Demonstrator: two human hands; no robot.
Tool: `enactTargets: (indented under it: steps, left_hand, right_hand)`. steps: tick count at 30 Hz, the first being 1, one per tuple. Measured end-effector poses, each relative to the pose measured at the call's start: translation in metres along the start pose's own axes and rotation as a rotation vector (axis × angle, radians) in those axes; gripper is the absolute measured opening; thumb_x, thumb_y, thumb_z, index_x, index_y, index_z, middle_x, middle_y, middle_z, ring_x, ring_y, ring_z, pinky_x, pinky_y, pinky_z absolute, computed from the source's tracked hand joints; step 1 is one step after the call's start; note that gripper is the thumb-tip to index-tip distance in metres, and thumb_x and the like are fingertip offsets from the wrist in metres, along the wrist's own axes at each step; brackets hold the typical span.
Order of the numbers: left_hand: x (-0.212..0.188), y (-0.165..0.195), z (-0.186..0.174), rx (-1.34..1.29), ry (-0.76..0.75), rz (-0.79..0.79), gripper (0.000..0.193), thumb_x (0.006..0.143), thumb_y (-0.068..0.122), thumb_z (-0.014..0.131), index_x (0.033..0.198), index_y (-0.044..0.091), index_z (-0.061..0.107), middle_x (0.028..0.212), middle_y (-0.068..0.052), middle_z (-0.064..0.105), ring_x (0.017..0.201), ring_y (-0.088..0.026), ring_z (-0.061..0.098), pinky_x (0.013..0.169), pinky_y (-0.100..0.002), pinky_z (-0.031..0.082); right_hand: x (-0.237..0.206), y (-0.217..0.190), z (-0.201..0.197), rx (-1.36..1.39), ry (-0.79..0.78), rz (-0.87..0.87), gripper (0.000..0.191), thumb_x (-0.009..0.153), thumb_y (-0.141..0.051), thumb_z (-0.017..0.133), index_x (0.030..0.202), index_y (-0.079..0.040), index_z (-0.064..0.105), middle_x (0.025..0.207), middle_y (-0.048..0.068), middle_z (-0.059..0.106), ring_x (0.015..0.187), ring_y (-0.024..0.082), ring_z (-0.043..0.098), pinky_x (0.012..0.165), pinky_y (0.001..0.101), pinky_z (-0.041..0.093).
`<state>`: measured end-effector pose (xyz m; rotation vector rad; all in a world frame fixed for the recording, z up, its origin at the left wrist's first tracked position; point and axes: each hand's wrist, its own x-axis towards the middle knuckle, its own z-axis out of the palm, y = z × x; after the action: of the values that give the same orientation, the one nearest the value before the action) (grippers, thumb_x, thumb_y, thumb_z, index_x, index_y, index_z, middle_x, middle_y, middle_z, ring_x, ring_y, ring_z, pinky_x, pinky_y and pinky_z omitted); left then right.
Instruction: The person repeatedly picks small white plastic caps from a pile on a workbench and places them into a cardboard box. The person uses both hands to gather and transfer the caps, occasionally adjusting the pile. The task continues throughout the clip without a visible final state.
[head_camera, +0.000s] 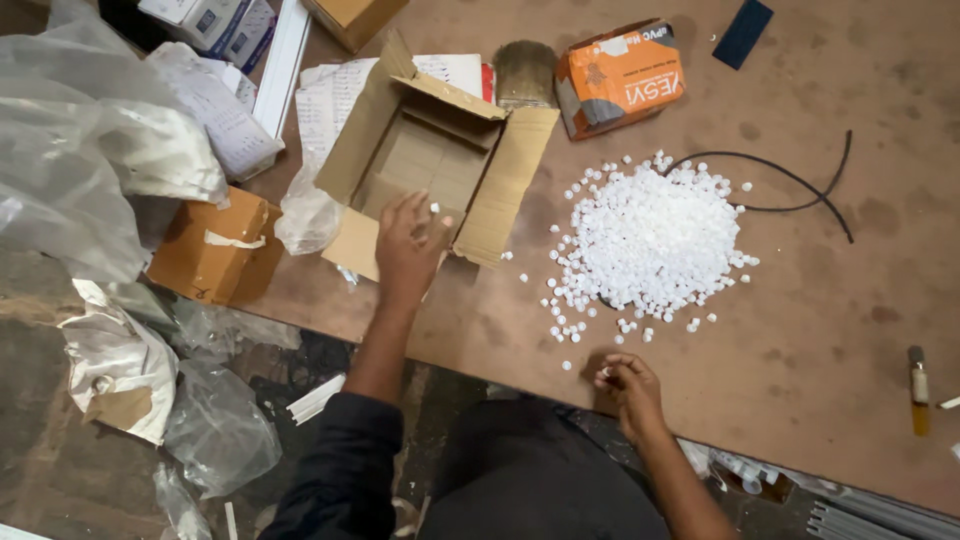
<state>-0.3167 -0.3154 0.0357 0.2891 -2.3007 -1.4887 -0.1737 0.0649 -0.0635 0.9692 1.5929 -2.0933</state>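
An open brown carton (440, 165) sits on the counter (820, 330) at about eleven o'clock from centre, flaps splayed, its long axis running from seven to one o'clock. The left hand (408, 245) reaches over its near flap with fingers spread fairly wide; a small white piece seems to sit at the fingertips, though that is hard to make out. The inside of the carton looks bare cardboard.

At three o'clock from the carton lies a heap of small white caps (650, 240), roughly round, with strays scattered toward seven o'clock. The right hand (628, 385) rests at the counter's near edge, at six o'clock from the heap, fingers curled narrow around what look like a few caps.

At twelve o'clock from the heap is an orange and grey packet (620, 75), tilted, with a white label patch. A dark blue flat piece (743, 32) lies at the top edge. A black cable (790, 180) curves at two o'clock from the heap. A small taped brown box (218, 250) sits at nine o'clock from the left hand. White printed boxes (215, 25) are cut off at top left, beside crumpled clear plastic (70, 140). A small tube with yellow contents (918, 390) lies at the right edge, its long axis from twelve to six o'clock.
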Motion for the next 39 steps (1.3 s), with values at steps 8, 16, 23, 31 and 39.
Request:
enactTargets:
  steps: [8,16,23,31,39]
  left_hand:
    - [-0.022,-0.012,-0.031,0.689,-0.267,0.204,0.06,0.072,0.032,0.084,0.126,0.01,0.067,0.131,-0.012,0.061,0.127,-0.033,0.055,0.106,-0.06,0.035]
    - [0.004,-0.019,-0.005,0.84,-0.465,0.377,0.029,0.08,0.025,0.077,0.106,0.013,0.072,0.099,-0.007,0.068,0.105,-0.028,0.065,0.104,-0.059,0.038]
    - [-0.001,0.006,0.012,0.81,-0.327,0.358,0.014,0.086,0.024,0.07,0.091,0.012,0.074,0.085,-0.01,0.068,0.08,-0.032,0.067,0.075,-0.048,0.048]
    - [-0.105,0.02,0.049,0.852,-0.234,0.239,0.019,0.083,0.027,0.069,0.095,0.013,0.073,0.088,-0.007,0.068,0.084,-0.03,0.066,0.077,-0.049,0.047]
    - [-0.156,0.048,0.068,0.857,-0.099,0.163,0.081,0.055,0.046,0.08,0.124,0.005,0.065,0.113,-0.016,0.066,0.11,-0.034,0.06,0.094,-0.059,0.04]
  right_hand:
    - [-0.006,-0.007,0.014,0.046,-0.035,0.038,0.013,0.099,-0.007,0.057,0.102,0.0,0.066,0.096,0.012,0.071,0.084,0.022,0.07,0.075,0.0336,0.059]
    - [-0.003,-0.007,0.024,0.011,-0.084,0.082,0.009,0.097,-0.004,0.062,0.103,0.001,0.067,0.094,0.011,0.07,0.086,0.021,0.07,0.077,0.0328,0.059]
    - [-0.005,-0.008,0.017,0.002,-0.103,0.087,0.009,0.094,-0.002,0.064,0.103,0.001,0.067,0.095,0.01,0.071,0.085,0.02,0.071,0.077,0.0319,0.059]
    - [-0.006,-0.009,-0.025,0.011,-0.125,0.089,0.013,0.096,-0.002,0.063,0.107,0.003,0.066,0.102,0.013,0.073,0.09,0.021,0.072,0.081,0.0319,0.059]
    - [-0.013,-0.042,-0.046,0.053,-0.275,0.254,0.027,0.099,-0.009,0.053,0.12,0.006,0.063,0.119,0.017,0.072,0.113,0.026,0.07,0.1,0.0373,0.055]
